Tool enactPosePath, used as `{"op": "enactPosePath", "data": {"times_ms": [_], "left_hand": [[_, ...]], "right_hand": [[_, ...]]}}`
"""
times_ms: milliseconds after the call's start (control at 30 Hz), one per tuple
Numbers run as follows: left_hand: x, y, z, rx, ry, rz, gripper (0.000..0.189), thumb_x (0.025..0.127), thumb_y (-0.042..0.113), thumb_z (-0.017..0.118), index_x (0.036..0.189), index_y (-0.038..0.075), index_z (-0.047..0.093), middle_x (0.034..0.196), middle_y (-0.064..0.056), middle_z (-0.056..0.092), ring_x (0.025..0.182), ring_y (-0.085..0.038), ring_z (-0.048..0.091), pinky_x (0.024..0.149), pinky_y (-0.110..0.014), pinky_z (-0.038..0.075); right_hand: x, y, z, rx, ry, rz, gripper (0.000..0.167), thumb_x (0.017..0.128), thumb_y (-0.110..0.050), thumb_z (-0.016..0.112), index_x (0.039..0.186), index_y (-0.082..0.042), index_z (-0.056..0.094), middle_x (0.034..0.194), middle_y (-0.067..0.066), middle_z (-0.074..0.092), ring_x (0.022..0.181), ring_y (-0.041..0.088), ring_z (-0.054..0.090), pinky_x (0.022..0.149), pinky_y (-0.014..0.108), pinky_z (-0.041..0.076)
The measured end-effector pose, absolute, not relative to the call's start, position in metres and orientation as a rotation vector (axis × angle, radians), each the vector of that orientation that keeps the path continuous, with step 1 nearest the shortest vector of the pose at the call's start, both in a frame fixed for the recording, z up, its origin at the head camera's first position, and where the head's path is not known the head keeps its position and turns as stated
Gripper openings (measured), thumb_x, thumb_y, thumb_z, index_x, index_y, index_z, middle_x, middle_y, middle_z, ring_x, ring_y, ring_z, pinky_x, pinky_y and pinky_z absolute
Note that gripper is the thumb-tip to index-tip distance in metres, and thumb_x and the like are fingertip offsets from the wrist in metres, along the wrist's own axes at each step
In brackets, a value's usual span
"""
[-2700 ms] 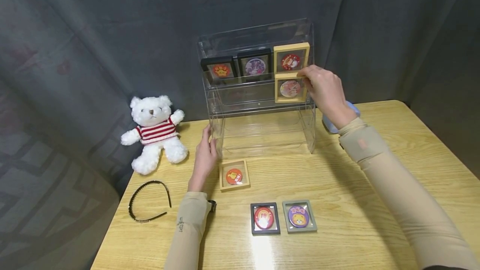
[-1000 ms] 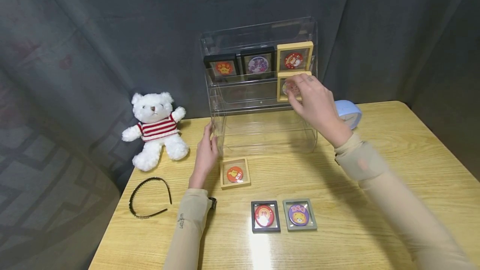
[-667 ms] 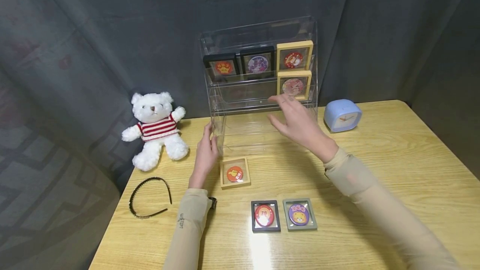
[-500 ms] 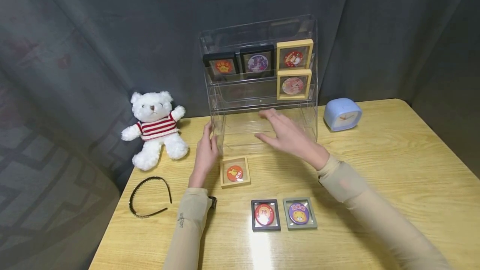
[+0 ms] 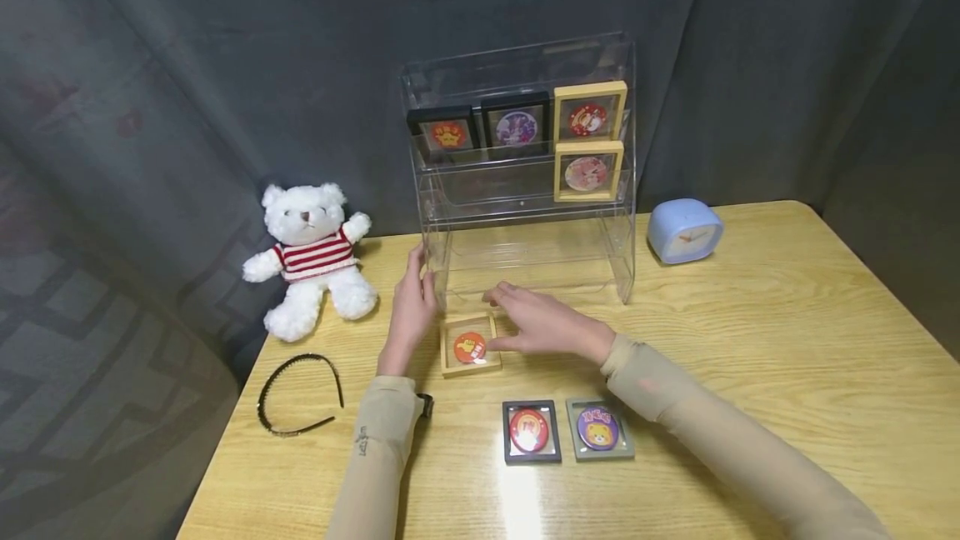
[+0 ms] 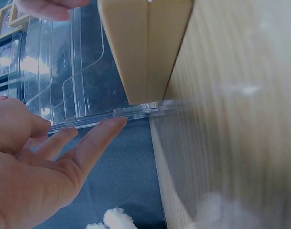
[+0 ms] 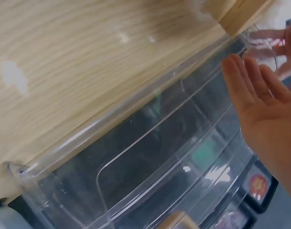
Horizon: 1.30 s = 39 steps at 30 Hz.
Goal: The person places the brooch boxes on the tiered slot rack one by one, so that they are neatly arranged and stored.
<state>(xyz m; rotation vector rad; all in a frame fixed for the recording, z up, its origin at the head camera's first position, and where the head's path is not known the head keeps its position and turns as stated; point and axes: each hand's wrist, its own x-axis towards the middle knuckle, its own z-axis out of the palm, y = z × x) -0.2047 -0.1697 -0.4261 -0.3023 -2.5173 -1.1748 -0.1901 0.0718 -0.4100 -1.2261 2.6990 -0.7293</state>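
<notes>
My left hand [image 5: 411,307] rests its extended fingers against the left side of a clear acrylic display rack [image 5: 521,208]; the left wrist view shows its fingertips [image 6: 117,121] at the rack's lower edge. Just in front of the rack, a light wood frame [image 5: 452,363] with an orange thumbs-up badge lies flat on the table. My right hand [image 5: 543,325] has come to this frame's right edge, fingers and thumb spread, the thumb overlapping the edge in the head view. Two black frames [image 5: 516,125] and a yellow wood frame [image 5: 590,111] stand on the upper tier. Another yellow frame [image 5: 588,173] stands one tier below.
Nearer me lie a dark frame [image 5: 530,432] with a red badge and a grey-green frame [image 5: 600,429] with a purple bear badge. A white teddy bear [image 5: 307,261] and a black headband [image 5: 300,394] are at left. A blue clock [image 5: 685,230] stands right of the rack.
My right hand has let go of the lower yellow frame on the rack and moved down and left to the wood frame on the table. My left hand has stayed at the rack's side.
</notes>
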Motion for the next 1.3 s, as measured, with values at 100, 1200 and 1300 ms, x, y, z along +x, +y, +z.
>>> {"op": "enactPosePath", "data": {"times_ms": [100,1200,1300], "left_hand": [[-0.204,-0.17,-0.425,-0.293,-2.524,-1.183,0.049,0.111,-0.002,0.046,0.16,0.0,0.039,0.156,-0.03,0.051,0.11,-0.049,0.068,0.09,-0.06,0.055],[-0.205,-0.17,-0.427,-0.295,-2.501,-1.205,0.048,0.109,-0.003,0.047,0.157,-0.002,0.041,0.153,-0.032,0.052,0.126,-0.053,0.061,0.106,-0.062,0.051],[-0.205,-0.169,-0.427,-0.292,-2.507,-1.211,0.049,0.109,-0.003,0.047,0.157,-0.002,0.041,0.153,-0.032,0.052,0.123,-0.053,0.063,0.103,-0.063,0.053]], "right_hand": [[-0.19,0.067,-0.414,-1.218,2.667,-0.655,0.086,0.093,-0.047,0.083,0.15,0.009,0.052,0.153,0.034,0.051,0.141,0.046,0.052,0.117,0.055,0.043],[-0.192,0.06,-0.422,-1.223,2.622,-0.49,0.103,0.08,-0.054,0.091,0.146,0.014,0.05,0.132,0.024,0.058,0.115,0.034,0.061,0.1,0.046,0.057],[-0.192,0.059,-0.42,-1.199,2.61,-0.556,0.103,0.073,-0.05,0.096,0.141,0.014,0.052,0.129,0.022,0.06,0.111,0.031,0.063,0.101,0.045,0.057]]}}
